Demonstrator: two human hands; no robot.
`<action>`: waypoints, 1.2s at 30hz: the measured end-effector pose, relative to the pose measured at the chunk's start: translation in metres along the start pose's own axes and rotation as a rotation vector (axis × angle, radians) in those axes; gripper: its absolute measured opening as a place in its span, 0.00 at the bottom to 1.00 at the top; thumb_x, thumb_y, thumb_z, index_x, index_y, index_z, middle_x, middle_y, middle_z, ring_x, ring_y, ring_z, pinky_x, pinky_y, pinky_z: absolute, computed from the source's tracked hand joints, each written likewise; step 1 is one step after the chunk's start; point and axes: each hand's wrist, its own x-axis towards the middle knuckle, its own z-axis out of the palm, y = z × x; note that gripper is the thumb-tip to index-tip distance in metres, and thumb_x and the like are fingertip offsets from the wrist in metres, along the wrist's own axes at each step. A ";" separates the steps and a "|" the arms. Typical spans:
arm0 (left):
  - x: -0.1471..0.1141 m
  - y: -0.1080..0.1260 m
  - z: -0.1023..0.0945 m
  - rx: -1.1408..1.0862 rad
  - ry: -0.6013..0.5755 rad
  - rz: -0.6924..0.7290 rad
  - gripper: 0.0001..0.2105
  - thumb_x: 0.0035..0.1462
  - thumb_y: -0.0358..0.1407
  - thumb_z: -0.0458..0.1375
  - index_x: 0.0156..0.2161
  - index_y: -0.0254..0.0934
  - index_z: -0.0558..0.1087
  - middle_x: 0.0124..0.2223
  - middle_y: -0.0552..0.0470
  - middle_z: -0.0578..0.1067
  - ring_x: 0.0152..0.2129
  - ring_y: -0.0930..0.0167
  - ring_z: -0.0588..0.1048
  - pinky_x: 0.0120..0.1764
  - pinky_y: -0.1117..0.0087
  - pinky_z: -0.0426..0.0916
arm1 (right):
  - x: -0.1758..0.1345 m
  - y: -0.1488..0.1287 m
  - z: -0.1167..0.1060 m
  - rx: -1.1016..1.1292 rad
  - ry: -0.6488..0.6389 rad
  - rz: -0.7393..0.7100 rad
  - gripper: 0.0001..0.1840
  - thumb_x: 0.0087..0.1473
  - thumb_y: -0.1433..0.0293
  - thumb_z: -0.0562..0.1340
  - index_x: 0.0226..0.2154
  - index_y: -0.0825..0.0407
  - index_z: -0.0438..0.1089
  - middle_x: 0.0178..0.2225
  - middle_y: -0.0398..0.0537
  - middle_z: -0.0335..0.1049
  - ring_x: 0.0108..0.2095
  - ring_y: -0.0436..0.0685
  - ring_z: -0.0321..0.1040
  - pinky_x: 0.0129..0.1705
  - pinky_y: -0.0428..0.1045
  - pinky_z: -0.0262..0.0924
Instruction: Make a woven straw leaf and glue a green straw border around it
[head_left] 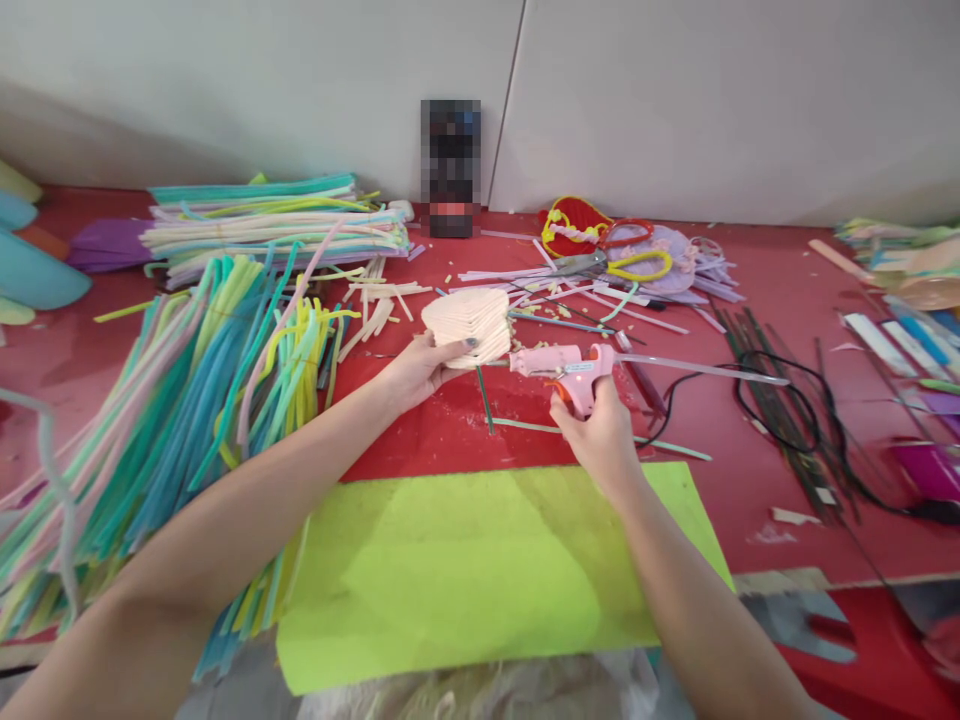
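Note:
My left hand (pixel 424 370) grips a cream, heart-like piece made of pipe cleaners (pixel 469 318), its thumb across the lower edge. My right hand (pixel 600 425) is wrapped round the handle of a pink hot glue gun (pixel 555 362), with fingers by the orange trigger. The gun's nozzle points left and reaches the lower right edge of the cream piece; whether it touches, I cannot tell. From the back of the gun a long clear glue stick (pixel 705 368) sticks out. Below the cream piece lies a short dark green pipe cleaner (pixel 485 400).
Bundles of coloured pipe cleaners (pixel 172 400) cover the left side. Scissors (pixel 600 265) with yellow and red handles lie at the back among lilac strips. A black cable (pixel 817 400) curls at right. A lime green sheet (pixel 480 570) spans the front edge. A phone (pixel 450 165) leans against the wall.

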 end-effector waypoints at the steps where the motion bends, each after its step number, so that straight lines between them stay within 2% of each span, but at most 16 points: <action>1: 0.000 0.000 0.000 0.001 0.001 0.000 0.12 0.54 0.19 0.58 0.43 0.31 0.73 0.36 0.49 0.80 0.27 0.76 0.79 0.30 0.81 0.76 | 0.000 0.000 0.000 -0.005 0.003 0.001 0.23 0.46 0.60 0.62 0.45 0.52 0.63 0.28 0.48 0.73 0.24 0.57 0.69 0.29 0.51 0.64; 7: 0.000 0.000 0.000 0.025 0.011 -0.004 0.15 0.54 0.20 0.58 0.47 0.32 0.73 0.40 0.47 0.80 0.30 0.75 0.79 0.33 0.81 0.76 | 0.001 0.004 -0.003 -0.039 0.033 0.024 0.19 0.45 0.59 0.62 0.39 0.50 0.64 0.27 0.47 0.72 0.25 0.58 0.69 0.28 0.51 0.63; 18: 0.008 -0.004 -0.009 0.051 -0.028 0.020 0.20 0.51 0.22 0.62 0.51 0.34 0.71 0.44 0.45 0.80 0.33 0.72 0.80 0.34 0.80 0.76 | 0.002 0.006 -0.005 -0.041 0.035 0.005 0.18 0.46 0.59 0.62 0.39 0.50 0.63 0.29 0.49 0.73 0.26 0.59 0.69 0.29 0.52 0.64; 26: 0.002 -0.001 -0.005 0.051 -0.033 0.017 0.25 0.52 0.20 0.60 0.55 0.37 0.68 0.43 0.46 0.80 0.30 0.73 0.80 0.32 0.80 0.76 | 0.005 0.009 -0.010 -0.053 0.051 0.021 0.17 0.45 0.59 0.61 0.37 0.50 0.62 0.27 0.48 0.72 0.25 0.59 0.68 0.28 0.52 0.62; 32: 0.001 0.000 -0.004 0.039 -0.025 0.011 0.17 0.53 0.21 0.60 0.48 0.34 0.71 0.40 0.49 0.80 0.28 0.74 0.80 0.30 0.82 0.76 | 0.006 0.009 -0.013 -0.034 0.049 0.042 0.18 0.44 0.60 0.61 0.38 0.50 0.62 0.26 0.47 0.71 0.23 0.58 0.67 0.28 0.52 0.62; 36: 0.001 0.001 -0.005 0.059 -0.019 0.003 0.17 0.53 0.22 0.60 0.48 0.34 0.71 0.39 0.49 0.80 0.28 0.74 0.80 0.30 0.82 0.76 | 0.005 0.009 -0.014 -0.024 0.048 0.047 0.18 0.44 0.60 0.61 0.39 0.50 0.63 0.26 0.46 0.71 0.22 0.57 0.67 0.27 0.52 0.62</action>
